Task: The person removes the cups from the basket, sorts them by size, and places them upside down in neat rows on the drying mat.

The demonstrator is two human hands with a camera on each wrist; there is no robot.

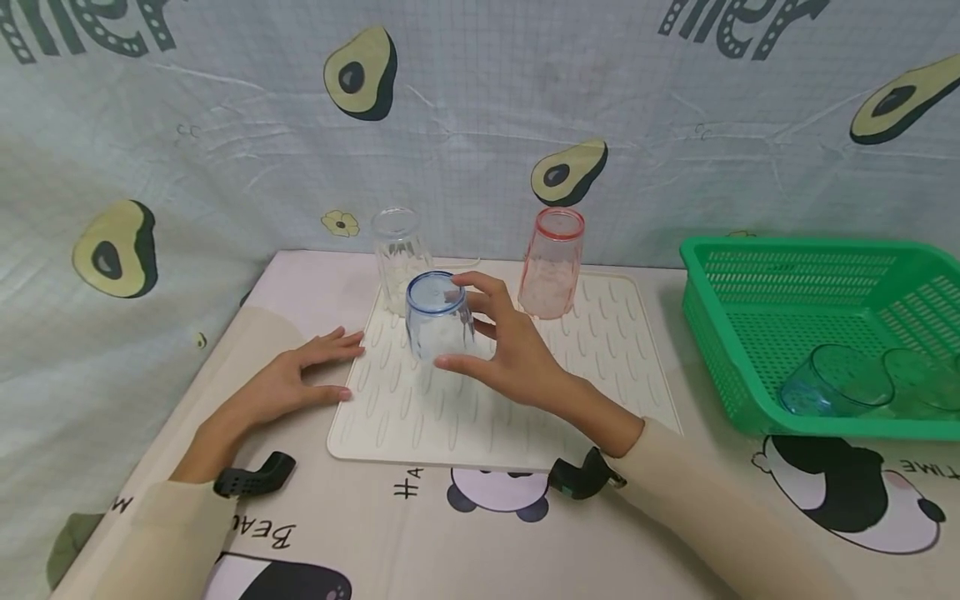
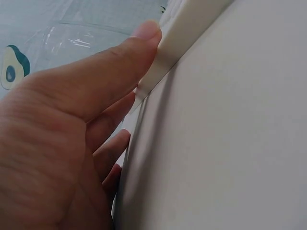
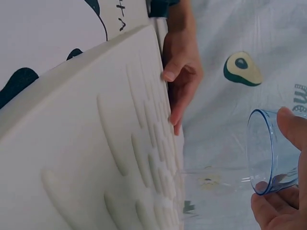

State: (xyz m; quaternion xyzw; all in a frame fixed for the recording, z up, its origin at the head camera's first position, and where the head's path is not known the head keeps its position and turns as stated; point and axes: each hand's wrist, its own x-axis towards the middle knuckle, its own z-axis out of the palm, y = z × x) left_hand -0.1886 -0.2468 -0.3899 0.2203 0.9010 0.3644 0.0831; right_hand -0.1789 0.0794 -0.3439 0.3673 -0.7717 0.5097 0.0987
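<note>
My right hand (image 1: 517, 350) grips a blue-tinted drinking glass (image 1: 441, 321) between thumb and fingers. In the right wrist view its blue rim (image 3: 272, 153) faces the white ridged drying mat (image 1: 495, 429), with a gap between them. A clear glass (image 1: 396, 250) stands upside down on the mat behind it, partly hidden by the blue one. Farther right on the mat is an upside-down pink glass (image 1: 553, 262). My left hand (image 1: 288, 383) lies at the mat's left edge, its fingers extended and thumb tip (image 2: 148, 31) right at the side of the mat.
To the right stands a green plastic basket (image 1: 712, 333) with glasses inside, among them a bluish one (image 1: 836, 383). A printed cloth (image 1: 660, 542) covers the table, and an avocado-patterned sheet (image 1: 465, 100) hangs close behind the mat.
</note>
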